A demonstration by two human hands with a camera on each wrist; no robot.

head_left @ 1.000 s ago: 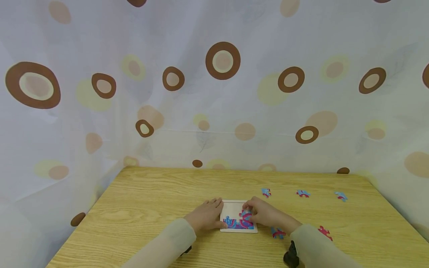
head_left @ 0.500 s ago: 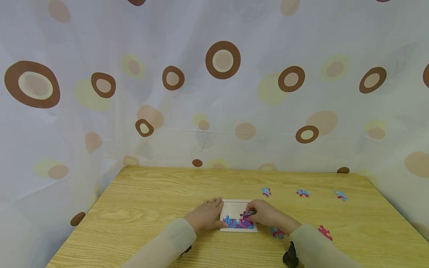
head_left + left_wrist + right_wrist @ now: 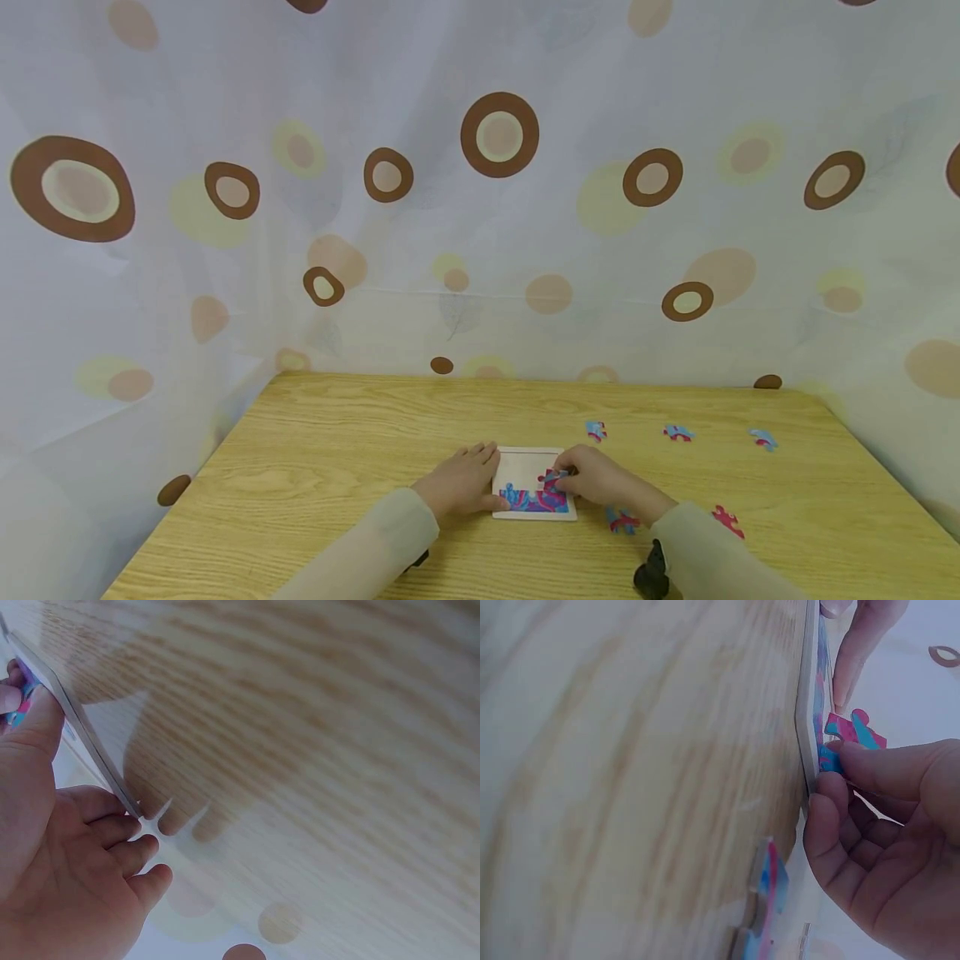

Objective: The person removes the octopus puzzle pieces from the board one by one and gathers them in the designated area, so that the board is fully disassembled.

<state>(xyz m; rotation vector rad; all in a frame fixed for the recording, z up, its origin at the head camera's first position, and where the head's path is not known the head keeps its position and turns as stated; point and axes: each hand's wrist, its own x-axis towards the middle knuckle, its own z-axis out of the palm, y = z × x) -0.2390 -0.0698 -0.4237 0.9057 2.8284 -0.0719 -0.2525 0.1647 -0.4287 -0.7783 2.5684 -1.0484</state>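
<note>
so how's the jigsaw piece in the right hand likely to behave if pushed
Probably stiff: the jigsaw piece juts out flat where the right hand pinches it. Likely light, being small beside the hand. Its knob could catch.

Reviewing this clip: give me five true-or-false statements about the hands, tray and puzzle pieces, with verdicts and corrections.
1. The right hand pinches a puzzle piece while the left hand touches the tray. True.
2. Puzzle pieces fill the whole tray. False: its far part is bare.
3. Five loose pieces show on the table. True.
4. All the loose pieces lie left of the tray. False: they lie to its right.
5. A mostly red piece lies beside the right sleeve. True.
</note>
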